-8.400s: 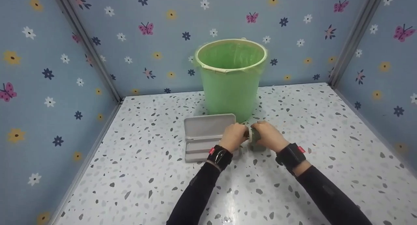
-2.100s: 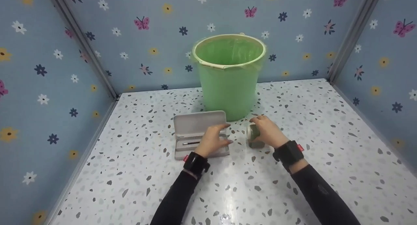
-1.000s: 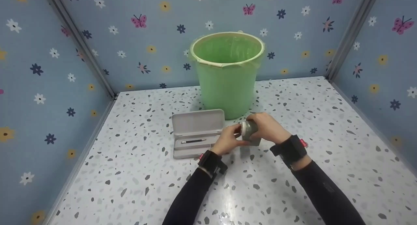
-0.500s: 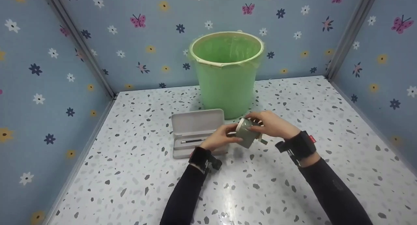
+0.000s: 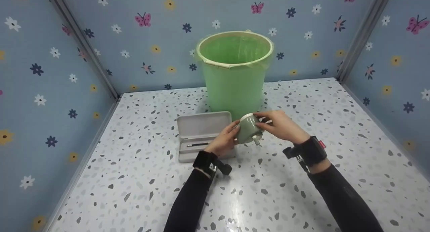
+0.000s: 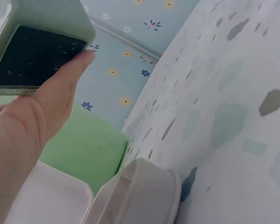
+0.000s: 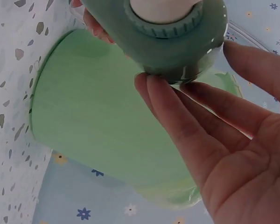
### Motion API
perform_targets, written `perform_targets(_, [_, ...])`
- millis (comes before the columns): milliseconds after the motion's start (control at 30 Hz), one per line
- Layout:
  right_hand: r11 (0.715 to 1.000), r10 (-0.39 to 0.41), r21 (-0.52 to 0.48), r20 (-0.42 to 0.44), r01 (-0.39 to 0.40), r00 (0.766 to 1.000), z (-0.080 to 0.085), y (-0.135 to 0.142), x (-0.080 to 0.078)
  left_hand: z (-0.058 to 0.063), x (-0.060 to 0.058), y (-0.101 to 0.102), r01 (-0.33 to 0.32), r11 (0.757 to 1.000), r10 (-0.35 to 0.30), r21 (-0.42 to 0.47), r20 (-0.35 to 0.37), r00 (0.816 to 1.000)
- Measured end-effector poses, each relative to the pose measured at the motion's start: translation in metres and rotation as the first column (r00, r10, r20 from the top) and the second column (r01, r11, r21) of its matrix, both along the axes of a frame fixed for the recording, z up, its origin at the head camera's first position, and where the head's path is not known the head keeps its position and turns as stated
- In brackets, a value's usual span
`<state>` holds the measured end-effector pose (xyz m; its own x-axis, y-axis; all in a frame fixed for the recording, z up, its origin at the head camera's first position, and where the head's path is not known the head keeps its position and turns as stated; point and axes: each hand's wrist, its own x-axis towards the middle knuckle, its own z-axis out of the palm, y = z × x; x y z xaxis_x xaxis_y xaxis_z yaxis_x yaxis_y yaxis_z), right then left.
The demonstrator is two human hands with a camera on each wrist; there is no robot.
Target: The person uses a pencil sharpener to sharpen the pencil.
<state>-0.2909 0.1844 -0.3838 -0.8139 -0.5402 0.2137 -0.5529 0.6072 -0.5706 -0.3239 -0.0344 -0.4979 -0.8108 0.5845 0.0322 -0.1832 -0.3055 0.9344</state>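
A small sage-green pencil sharpener [image 5: 248, 129] with a pale rim and a crank handle [image 5: 256, 140] is held tilted above the table, between both hands. My left hand [image 5: 222, 142] grips its lower left side; in the left wrist view, the sharpener's dark rectangular base [image 6: 37, 58] shows beside the fingers. My right hand [image 5: 284, 126] pinches the other side near the rim, and in the right wrist view its fingertips [image 7: 158, 86] and thumb touch the green body [image 7: 177, 56]. Behind the left hand an open grey pencil case [image 5: 205, 124] lies with a slim black-and-white pencil [image 5: 197, 144] inside.
A pale green bin [image 5: 235, 87] with a clear liner over its rim stands right behind the case and the sharpener. Flower-patterned walls [image 5: 151, 40] enclose the speckled table [image 5: 151, 191] at the back and both sides.
Earlier the pencil case showed no pencil; later one lies in it. The sharpener stood on the table under the hands, then was lifted, turned and tilted, bringing its crank into view at the front.
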Motion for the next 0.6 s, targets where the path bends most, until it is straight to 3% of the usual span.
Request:
perform_targets(167, [0.997,0.078,-0.021,-0.078,-0.079,0.994,0.0008,0.0002,0.0013,-0.0009,0.0022,0.0030,0.025,0.996,-0.030,0.089,0.053,0.998])
perform_targets(333, [0.986,0.152,0.087,-0.143,-0.141,0.978,0.0030,-0.0022,0.0020,0.0010,0.0045,0.0041,0.055,0.996,-0.062,0.070,0.107,0.992])
perform_targets(600, [0.954,0.261,0.189,-0.133,-0.234,0.956,0.0032,-0.0086,-0.0006,-0.0005,0.0067,0.0038,0.182,0.983,-0.182,0.018,0.024,0.983])
